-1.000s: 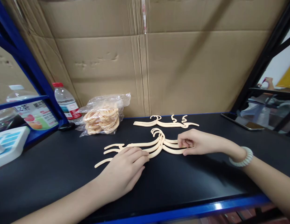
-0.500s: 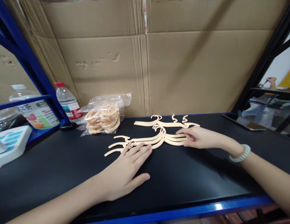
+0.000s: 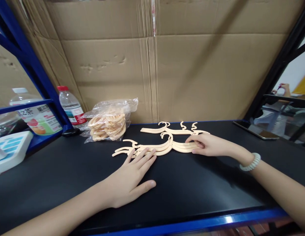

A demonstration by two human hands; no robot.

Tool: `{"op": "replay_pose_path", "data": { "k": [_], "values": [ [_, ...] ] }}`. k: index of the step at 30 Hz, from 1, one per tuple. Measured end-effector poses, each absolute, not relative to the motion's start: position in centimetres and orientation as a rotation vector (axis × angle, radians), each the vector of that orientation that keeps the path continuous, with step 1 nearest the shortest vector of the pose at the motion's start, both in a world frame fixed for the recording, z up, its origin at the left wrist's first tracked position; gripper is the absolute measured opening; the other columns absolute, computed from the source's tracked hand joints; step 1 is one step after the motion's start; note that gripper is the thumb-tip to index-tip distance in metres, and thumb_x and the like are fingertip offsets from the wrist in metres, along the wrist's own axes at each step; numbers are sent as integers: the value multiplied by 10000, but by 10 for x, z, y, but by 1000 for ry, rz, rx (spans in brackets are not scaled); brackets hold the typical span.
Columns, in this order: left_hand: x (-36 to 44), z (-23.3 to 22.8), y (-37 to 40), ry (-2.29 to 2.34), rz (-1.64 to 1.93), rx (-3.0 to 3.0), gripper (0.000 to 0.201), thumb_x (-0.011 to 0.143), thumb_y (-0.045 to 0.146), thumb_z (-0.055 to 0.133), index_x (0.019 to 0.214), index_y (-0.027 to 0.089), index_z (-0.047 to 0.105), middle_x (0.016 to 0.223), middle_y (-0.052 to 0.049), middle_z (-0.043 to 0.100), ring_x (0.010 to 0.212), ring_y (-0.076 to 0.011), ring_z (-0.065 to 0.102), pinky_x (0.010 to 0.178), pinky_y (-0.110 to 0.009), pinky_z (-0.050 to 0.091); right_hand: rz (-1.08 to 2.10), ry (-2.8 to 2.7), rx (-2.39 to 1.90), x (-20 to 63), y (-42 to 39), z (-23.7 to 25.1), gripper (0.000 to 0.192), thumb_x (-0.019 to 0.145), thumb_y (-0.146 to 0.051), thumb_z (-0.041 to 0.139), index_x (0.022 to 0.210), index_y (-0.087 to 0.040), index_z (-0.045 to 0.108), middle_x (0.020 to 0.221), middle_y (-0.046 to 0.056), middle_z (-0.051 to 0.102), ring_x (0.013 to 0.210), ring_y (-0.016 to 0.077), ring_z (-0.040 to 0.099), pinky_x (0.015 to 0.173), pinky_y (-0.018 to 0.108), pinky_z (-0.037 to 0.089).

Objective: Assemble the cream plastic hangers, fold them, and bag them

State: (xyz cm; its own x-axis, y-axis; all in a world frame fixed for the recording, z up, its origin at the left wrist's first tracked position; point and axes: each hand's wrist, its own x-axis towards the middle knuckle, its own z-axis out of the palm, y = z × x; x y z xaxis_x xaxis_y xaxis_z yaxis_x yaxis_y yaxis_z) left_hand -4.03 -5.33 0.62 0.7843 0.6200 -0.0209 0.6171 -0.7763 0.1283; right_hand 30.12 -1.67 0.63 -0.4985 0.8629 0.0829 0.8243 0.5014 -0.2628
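Cream near hangers (image 3: 162, 152) lie nested on the black table (image 3: 203, 193), close to its middle – three of them, I judge by their left tips, with the hooks bunched at the centre. Just behind them sit the rear hangers (image 3: 178, 131), with squiggly ends standing up toward the right.

From my distant seat I see the left hand (image 3: 135, 177) spread flat, fingertips over the left arms of the near set, thumb stretched out well apart from it. It presses lightly at most and grips nothing. The right hand (image 3: 208, 144) is more closed: thumb on the near side, index finger on the far side, pinching the right arms between them. How the other fingers sit I cannot tell; they are tucked out of sight.

I read the step in hand as squaring the set so that the arms nest. The right side looks tight, but the left tips fan apart – one points higher than the others. To my mind the next move calls for a gentle push inward on that side, with the right pinch kept steady and no drag on the rear hangers.
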Motion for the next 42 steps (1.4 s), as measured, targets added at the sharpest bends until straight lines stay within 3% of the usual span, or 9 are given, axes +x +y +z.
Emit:
{"op": "replay_pose_path", "data": {
  "k": [8,12,15,20,28,34,42],
  "values": [
    [-35,15,-58,760,132,2885,492,946,406,421,1414,258,395,1534,-58,266,1408,-294,237,1135,-500,250,289,-2474,-1426,299,-18,9,363,821,-352,590,1114,-139,596,613,-41,480,544,117,449,551,237,336],
    [-36,15,-58,696,167,2850,481,938,370,448,1408,279,401,1490,-52,369,1374,-281,325,1103,-469,336,234,-2306,-1445,304,-12,10,306,878,-312,471,1072,-124,615,579,-36,482,506,116,435,514,237,329],
    [-37,13,-57,658,250,2821,475,931,348,467,1398,284,414,1460,-57,420,1343,-274,381,1089,-456,362,133,-2162,-1520,313,0,6,292,881,-297,430,998,-138,646,637,5,576,538,130,484,532,247,364],
    [-36,12,-58,670,244,2815,468,924,338,478,1384,262,434,1453,-69,430,1337,-268,390,1085,-444,370,50,-2034,-1576,328,19,-4,266,846,-278,460,917,-147,681,830,66,681,655,164,577,630,283,443],
    [-37,12,-58,665,237,2821,473,925,341,471,1387,249,430,1452,-81,430,1338,-272,385,1083,-456,366,-148,-2056,-1631,353,35,-15,250,862,-223,457,957,-141,674,899,83,684,741,183,611,681,299,476],
    [-38,11,-57,640,267,2815,459,923,336,471,1372,246,445,1441,-87,441,1325,-270,401,1077,-454,372,-289,-2254,-1657,343,50,3,247,863,-127,450,908,-150,691,918,87,692,863,206,611,795,318,460],
    [-36,14,-58,623,284,2808,450,912,313,490,1357,253,458,1425,-88,461,1318,-271,413,1081,-453,366,-424,-2458,-1664,331,70,7,251,778,-22,559,866,-194,719,884,83,687,856,215,606,676,274,423]
  ]
}}
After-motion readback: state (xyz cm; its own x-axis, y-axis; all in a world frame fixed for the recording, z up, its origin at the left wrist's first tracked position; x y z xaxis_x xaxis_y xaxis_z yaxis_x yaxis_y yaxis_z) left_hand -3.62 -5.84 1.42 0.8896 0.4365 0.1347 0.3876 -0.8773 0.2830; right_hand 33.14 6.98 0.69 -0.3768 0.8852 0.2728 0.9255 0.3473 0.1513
